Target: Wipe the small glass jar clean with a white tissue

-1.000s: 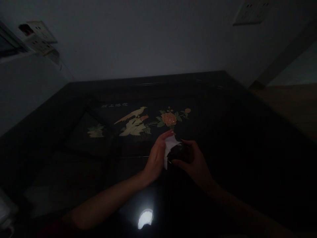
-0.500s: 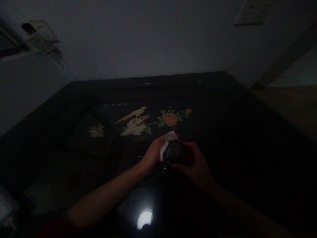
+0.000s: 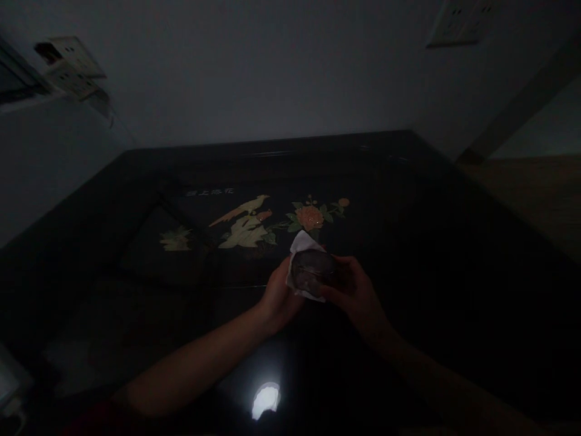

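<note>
Your right hand (image 3: 358,293) grips the dark object (image 3: 314,265) from one side; your left hand (image 3: 280,298) cups a tissue (image 3: 302,241) against it. It sits between both hands, appears smooth, probably stiff and slippery; keep hold by its sides. Weight undetermined.

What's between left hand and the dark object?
A white cloth or tissue lies between the left hand and the dark object; the head view shows it.

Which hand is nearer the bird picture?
Left: in the image, the left hand is below and slightly right of the bird picture; the right hand is farther right.
</note>
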`<state>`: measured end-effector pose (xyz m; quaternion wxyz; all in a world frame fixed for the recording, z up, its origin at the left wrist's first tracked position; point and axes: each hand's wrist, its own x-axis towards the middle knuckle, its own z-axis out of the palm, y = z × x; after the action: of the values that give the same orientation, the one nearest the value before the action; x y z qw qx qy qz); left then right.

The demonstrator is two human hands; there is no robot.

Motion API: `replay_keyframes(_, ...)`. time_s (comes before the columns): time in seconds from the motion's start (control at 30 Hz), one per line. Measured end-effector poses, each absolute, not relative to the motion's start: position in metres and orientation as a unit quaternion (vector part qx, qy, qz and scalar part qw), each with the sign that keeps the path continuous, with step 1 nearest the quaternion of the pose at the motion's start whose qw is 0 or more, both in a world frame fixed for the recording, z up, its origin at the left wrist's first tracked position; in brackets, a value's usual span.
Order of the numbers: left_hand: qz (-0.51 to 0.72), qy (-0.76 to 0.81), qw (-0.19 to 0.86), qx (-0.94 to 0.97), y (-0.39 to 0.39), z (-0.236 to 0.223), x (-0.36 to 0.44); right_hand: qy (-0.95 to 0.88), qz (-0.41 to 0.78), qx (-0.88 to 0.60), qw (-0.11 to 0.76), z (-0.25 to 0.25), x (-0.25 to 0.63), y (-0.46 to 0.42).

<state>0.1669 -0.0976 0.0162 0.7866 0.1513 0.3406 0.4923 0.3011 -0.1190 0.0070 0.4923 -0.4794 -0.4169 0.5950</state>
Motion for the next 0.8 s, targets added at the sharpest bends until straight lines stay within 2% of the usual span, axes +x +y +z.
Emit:
replay_keyframes(0.23,0.528,0.391,0.733,0.174,-0.111,0.010,0.173,-0.444,0.544,-0.495,0.511,0.004,0.302,-0.118)
replay_keyframes(0.33,0.530,0.418,0.692,0.258,-0.117,0.007,0.173,-0.446,0.527,-0.505,0.518,0.003,0.301,-0.119)
replay_keyframes(0.47,0.523,0.430,0.589,0.441,-0.123,0.005,0.171,-0.432,0.522,-0.525,0.515,0.007,0.300,-0.121)
replay_keyframes(0.67,0.495,0.430,0.368,0.659,-0.116,0.003,0.162,-0.398,0.559,-0.524,0.505,0.011,0.296,-0.124)
replay_keyframes(0.8,0.472,0.406,0.332,0.709,-0.107,0.004,0.155,-0.371,0.592,-0.523,0.488,0.005,0.294,-0.126)
